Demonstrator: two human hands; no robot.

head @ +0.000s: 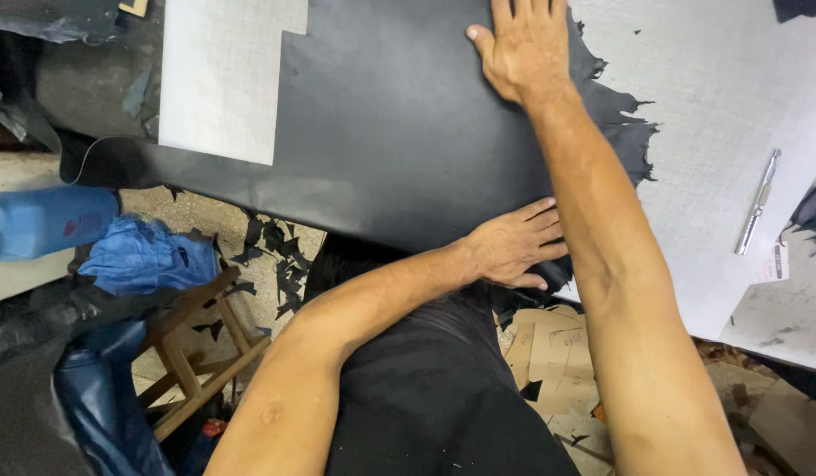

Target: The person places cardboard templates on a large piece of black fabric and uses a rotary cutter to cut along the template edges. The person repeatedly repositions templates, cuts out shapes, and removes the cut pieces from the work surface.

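Head view: black leather sheet (390, 132) under flat fingers (536, 231).

Leather sheet (390, 132) lay across the counter (716, 115), filling the frame's upper middle. Right hand (524, 48) rested flat on its top edge; left hand (514, 247) pressed its lower edge. Metal tool (759, 201) lay on the counter at right. Stool (196, 353) and scraps (276, 256) on the floor, lower left.

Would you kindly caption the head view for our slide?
Both hands, left and right, press flat on a black leather sheet.
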